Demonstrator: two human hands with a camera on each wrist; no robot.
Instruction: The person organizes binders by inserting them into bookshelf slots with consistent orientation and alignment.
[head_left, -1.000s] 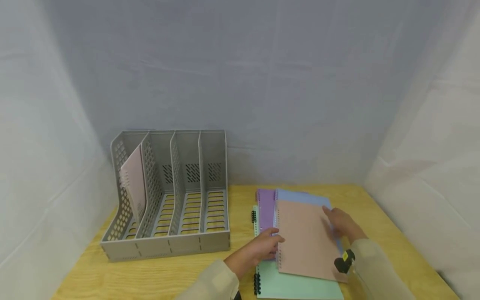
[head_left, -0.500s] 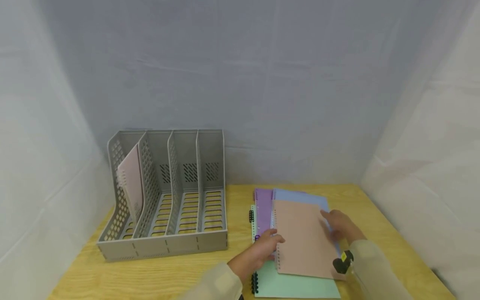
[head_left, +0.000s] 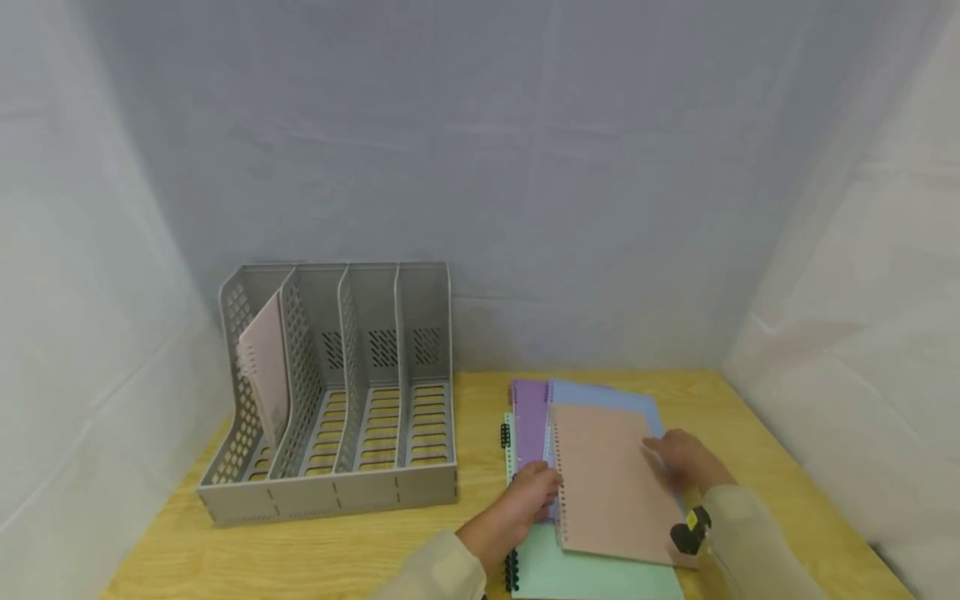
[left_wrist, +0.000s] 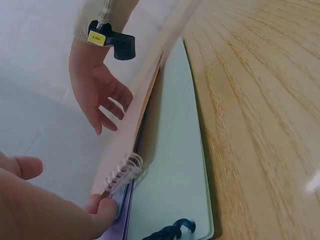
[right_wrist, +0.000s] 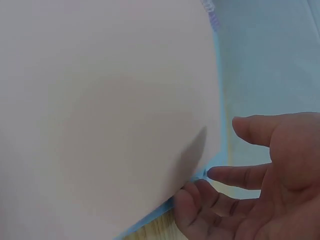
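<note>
A pink spiral notebook [head_left: 615, 483] lies on top of a stack, over a blue notebook [head_left: 600, 392], a purple one [head_left: 531, 417] and a mint green one [head_left: 600, 575]. My left hand [head_left: 519, 504] touches the pink notebook's coil side; in the left wrist view its fingertips are at the clear coil [left_wrist: 122, 175], thumb apart. At the right edge of the pink notebook is my right hand [head_left: 686, 460]. In the right wrist view its curved fingers [right_wrist: 187, 207] touch the edge from outside, and the thumb stands off the cover.
A grey four-slot file rack [head_left: 330, 487] stands on the left of the wooden table [head_left: 300, 554]. A pale pink notebook [head_left: 268, 358] leans in its leftmost slot. Light cloth walls [head_left: 495, 167] enclose the back and sides.
The pink notebook has shifted slightly right on the stack. My left fingertips have drawn back from over its cover to the coil edge. My right hand stays at the right edge.
</note>
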